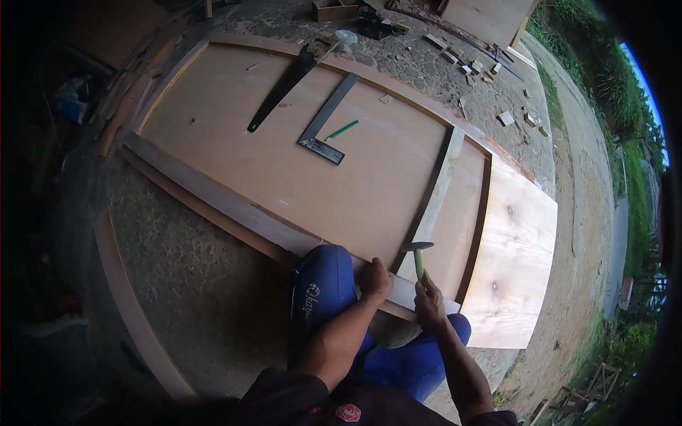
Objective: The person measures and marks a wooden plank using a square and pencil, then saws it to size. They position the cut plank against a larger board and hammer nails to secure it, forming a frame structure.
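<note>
My right hand (pixel 429 307) grips a hammer (pixel 419 261) by its green handle. The hammer's dark head is above the near end of a wooden crosspiece (pixel 442 186); whether they touch I cannot tell. Just left of it, my left hand (pixel 376 281) is closed at the near rail (pixel 270 226) of a framed plywood panel (pixel 234 170). What its fingers hold, if anything, is hidden. The crosspiece spans the panel toward its right end. On the plywood lie a try square (pixel 328 117), a green pencil (pixel 343 130) and a handsaw (pixel 283 86).
A bare, pale plywood sheet (pixel 513 263) sticks out beyond the panel's right end. Several wood offcuts (pixel 472 67) are scattered on the rough floor behind it. A long wood strip (pixel 135 298) lies at the left. My knees, in blue trousers (pixel 328 273), are against the near side.
</note>
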Tool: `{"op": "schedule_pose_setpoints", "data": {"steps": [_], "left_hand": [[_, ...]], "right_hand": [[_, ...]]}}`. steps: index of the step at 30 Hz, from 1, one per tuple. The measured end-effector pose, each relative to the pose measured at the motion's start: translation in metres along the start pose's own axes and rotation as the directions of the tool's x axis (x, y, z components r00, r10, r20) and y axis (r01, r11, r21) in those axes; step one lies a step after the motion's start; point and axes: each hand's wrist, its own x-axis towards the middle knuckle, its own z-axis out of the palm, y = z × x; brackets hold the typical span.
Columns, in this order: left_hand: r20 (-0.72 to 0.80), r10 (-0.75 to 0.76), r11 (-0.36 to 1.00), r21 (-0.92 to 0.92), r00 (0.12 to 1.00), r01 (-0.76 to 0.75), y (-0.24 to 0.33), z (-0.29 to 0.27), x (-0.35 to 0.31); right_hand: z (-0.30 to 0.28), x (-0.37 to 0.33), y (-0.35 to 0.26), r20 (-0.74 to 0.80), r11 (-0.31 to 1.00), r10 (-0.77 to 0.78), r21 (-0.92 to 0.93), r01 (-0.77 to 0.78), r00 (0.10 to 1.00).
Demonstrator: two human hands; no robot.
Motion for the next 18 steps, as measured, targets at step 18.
{"op": "schedule_pose_setpoints", "data": {"steps": [18], "left_hand": [[-0.284,0.441,0.883,-0.032,0.851,-0.468,-0.086,-0.191,-0.036]], "right_hand": [[-0.031,-0.134,-0.014,0.233,0.268,-0.231,-0.918,0.292,0.945]]}}
